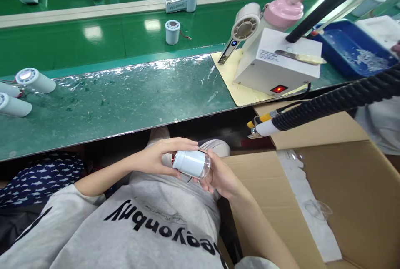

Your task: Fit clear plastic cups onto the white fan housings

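Pale blue cylindrical housing (189, 163), held over the lap, near side, just off the tabletop edge. Large to small: green tabletop (131, 98) across the middle; open cardboard box (346, 181) near right; black corrugated hose (337, 96) above it; white switch box (281, 69) and handheld fan (245, 27) on the tabletop's right; another housing (173, 34) farther off, centre. Left hand (158, 156) closed round the housing's left end, thumb under, fingers on top. Right hand (220, 175) curled at the clear plastic end piece (205, 166), fingers partly hidden. Red wires (173, 159) at left end. Step looks like fitting or adjusting that end piece; seating unclear. Next move likely calls for steady left grip, right fingers lined up, wires kept free.
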Action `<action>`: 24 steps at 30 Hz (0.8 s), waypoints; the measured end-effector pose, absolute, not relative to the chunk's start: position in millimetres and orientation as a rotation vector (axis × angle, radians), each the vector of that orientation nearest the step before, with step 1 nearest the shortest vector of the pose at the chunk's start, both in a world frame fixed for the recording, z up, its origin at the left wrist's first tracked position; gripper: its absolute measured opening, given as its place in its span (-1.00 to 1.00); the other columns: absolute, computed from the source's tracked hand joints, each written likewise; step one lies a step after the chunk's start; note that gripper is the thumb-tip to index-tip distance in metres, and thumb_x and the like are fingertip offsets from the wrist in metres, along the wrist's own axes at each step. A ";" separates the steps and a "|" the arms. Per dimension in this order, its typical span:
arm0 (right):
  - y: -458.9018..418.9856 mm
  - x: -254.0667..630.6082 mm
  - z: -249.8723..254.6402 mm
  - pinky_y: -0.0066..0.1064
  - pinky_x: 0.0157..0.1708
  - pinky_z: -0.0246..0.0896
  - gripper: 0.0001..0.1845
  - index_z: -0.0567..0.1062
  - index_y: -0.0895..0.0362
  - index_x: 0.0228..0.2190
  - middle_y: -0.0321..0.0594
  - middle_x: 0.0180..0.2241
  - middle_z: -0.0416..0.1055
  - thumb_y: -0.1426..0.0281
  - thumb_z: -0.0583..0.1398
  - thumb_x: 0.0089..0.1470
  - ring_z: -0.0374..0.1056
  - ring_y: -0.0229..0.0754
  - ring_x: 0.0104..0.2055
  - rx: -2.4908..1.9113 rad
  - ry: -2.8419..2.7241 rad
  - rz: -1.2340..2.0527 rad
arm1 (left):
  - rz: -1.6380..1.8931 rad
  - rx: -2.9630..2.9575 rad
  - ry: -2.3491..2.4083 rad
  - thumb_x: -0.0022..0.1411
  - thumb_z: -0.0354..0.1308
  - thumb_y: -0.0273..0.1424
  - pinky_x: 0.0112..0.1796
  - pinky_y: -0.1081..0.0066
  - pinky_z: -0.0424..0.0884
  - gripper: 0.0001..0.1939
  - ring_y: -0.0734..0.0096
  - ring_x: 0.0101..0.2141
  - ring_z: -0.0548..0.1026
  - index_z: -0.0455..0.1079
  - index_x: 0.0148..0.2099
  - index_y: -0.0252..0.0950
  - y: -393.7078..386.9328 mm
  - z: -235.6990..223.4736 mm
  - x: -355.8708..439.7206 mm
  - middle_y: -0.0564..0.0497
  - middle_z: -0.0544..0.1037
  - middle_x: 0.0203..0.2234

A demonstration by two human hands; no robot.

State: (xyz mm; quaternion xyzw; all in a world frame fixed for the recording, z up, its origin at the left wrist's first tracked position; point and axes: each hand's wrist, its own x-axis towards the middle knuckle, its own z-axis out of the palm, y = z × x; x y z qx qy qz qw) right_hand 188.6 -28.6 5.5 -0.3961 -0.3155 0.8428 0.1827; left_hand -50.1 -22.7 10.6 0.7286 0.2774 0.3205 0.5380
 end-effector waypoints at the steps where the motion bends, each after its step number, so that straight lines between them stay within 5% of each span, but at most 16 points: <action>1: -28.6 188.5 5.1 -0.58 -0.84 -0.02 -0.25 0.40 0.09 -0.30 -0.28 -0.66 0.44 -0.36 0.25 -0.02 0.26 -0.28 -0.75 -1.119 -0.880 2.406 | 0.771 1.745 0.652 0.19 0.47 -0.27 0.28 0.01 0.36 -0.29 -0.02 0.28 0.45 0.40 0.36 -0.04 -23.0 11.3 -49.6 -0.17 0.46 0.32; 6: -33.5 191.5 -0.2 -0.53 -0.80 0.11 -0.12 0.48 0.14 -0.30 -0.22 -0.61 0.45 -0.46 0.07 0.03 0.29 -0.27 -0.72 -1.086 -0.987 2.401 | 0.721 1.701 0.736 0.23 0.40 -0.29 0.13 0.13 0.50 -0.37 0.02 0.18 0.51 0.41 0.32 -0.13 -26.8 20.4 -46.3 -0.20 0.52 0.22; 9: -38.0 199.8 -5.1 -0.30 -0.48 0.56 -0.10 0.46 0.09 0.00 0.02 -0.15 0.61 -0.43 0.11 0.06 0.58 -0.05 -0.37 -1.052 -1.343 1.914 | 0.660 1.577 0.848 0.22 0.40 -0.24 -0.01 0.23 0.56 -0.35 0.05 0.12 0.53 0.38 0.33 -0.15 -30.4 26.6 -45.5 -0.19 0.52 0.19; 11: -39.2 207.1 -7.6 -0.07 -0.05 0.60 -0.18 0.37 -0.01 0.17 0.08 0.24 0.41 -0.26 0.29 0.10 0.55 0.12 0.07 -0.949 -1.661 1.418 | 0.641 1.495 0.885 0.21 0.41 -0.22 -0.08 0.29 0.57 -0.34 0.11 0.04 0.55 0.38 0.32 -0.16 -32.2 28.8 -45.4 -0.17 0.53 0.16; 14: -38.3 215.8 -9.1 0.08 0.24 0.39 -0.54 0.43 -0.16 0.19 -0.08 0.33 0.35 0.28 0.33 0.31 0.36 0.10 0.32 -0.706 -2.032 0.903 | 0.618 1.434 0.903 0.22 0.40 -0.18 -0.17 0.35 0.55 -0.32 0.23 -0.10 0.57 0.38 0.33 -0.18 -33.2 28.5 -45.1 -0.14 0.57 0.07; 16: -38.0 217.9 -9.0 0.05 0.24 0.41 -0.54 0.48 -0.19 0.19 -0.12 0.27 0.44 0.43 0.28 0.33 0.40 0.07 0.29 -0.655 -2.090 0.854 | 0.598 1.430 0.887 0.24 0.39 -0.14 -0.19 0.35 0.54 -0.30 0.26 -0.15 0.57 0.36 0.36 -0.16 -32.6 27.0 -45.1 -0.13 0.59 0.05; 20: -41.4 216.5 -10.2 -0.14 0.00 0.59 -0.45 0.48 -0.09 0.23 -0.06 0.14 0.55 0.12 0.35 0.26 0.56 0.06 0.09 -0.831 -1.787 1.316 | 0.580 1.456 0.777 0.20 0.44 -0.20 0.05 0.20 0.53 -0.17 0.09 0.11 0.53 0.25 0.45 -0.05 -30.7 24.6 -47.2 -0.17 0.46 0.28; 24: -45.5 218.2 -12.4 -0.29 -0.22 0.62 -0.50 0.59 -0.10 0.15 -0.09 0.06 0.60 0.05 0.36 0.23 0.62 -0.01 -0.08 -0.947 -1.595 1.562 | 0.554 1.368 0.732 0.26 0.39 -0.34 0.16 0.13 0.49 -0.17 0.08 0.21 0.48 0.17 0.49 0.01 -29.1 20.4 -50.9 -0.16 0.35 0.37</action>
